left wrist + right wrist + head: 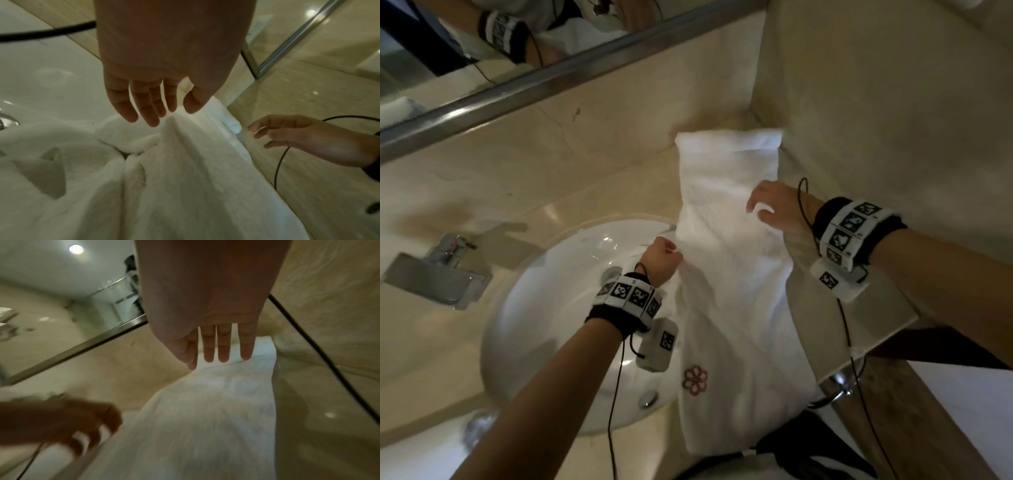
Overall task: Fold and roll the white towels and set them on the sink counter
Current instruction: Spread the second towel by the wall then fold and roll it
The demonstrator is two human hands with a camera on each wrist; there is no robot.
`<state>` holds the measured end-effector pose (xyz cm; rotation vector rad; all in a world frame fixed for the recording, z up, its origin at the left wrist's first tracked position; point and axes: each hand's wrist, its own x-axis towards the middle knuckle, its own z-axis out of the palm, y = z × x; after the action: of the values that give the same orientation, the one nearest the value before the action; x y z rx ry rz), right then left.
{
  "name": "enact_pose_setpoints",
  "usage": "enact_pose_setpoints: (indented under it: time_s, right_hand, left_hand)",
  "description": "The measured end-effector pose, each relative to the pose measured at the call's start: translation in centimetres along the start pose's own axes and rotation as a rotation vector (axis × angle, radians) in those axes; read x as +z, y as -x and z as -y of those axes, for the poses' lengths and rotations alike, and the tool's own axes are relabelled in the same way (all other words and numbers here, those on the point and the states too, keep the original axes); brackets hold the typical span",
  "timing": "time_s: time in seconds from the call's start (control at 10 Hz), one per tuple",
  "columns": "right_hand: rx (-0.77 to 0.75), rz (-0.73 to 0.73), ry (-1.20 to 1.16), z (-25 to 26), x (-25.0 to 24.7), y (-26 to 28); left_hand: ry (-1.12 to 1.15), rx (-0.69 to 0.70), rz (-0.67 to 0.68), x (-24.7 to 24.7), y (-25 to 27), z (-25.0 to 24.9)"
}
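A long white towel [729, 274] with a red flower emblem [694, 378] lies lengthwise on the beige sink counter [517, 192]. It runs from the back corner, over the basin's right rim, to the front edge. My left hand [666, 255] pinches the towel's left edge and lifts it into a peak [174, 116]; thumb and fingers meet there. My right hand [760, 212] hovers at the towel's right edge with fingers [224, 353] straight and holding nothing. The left wrist view shows the towel [185, 178] bunched in folds toward the basin.
The white basin [544, 308] with its drain [613, 274] sits left of the towel, and a chrome faucet [438, 270] stands further left. A mirror [482, 51] runs along the back. A beige wall [893, 102] closes the right side. A chrome ring [835, 390] hangs below the counter's front.
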<state>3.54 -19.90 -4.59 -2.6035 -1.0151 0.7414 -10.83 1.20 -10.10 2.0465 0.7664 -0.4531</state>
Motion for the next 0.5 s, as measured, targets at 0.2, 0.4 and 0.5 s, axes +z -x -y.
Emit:
enact_pose_setpoints:
  time_s: [0.2,0.4,0.5]
  right_hand:
    - [-0.059,0.229,0.039,1.0,5.5,5.2]
    - [-0.116,0.26,0.147,3.9,7.8,9.0]
    - [-0.101,0.323,0.245,5.0,9.0,10.0]
  left_hand:
    - [-0.033,-0.052,0.105,1.5,2.5,1.6]
    - [-0.217,-0.134,0.176,1.6,5.5,2.3]
    - [-0.341,-0.179,0.358,2.3,6.9,2.8]
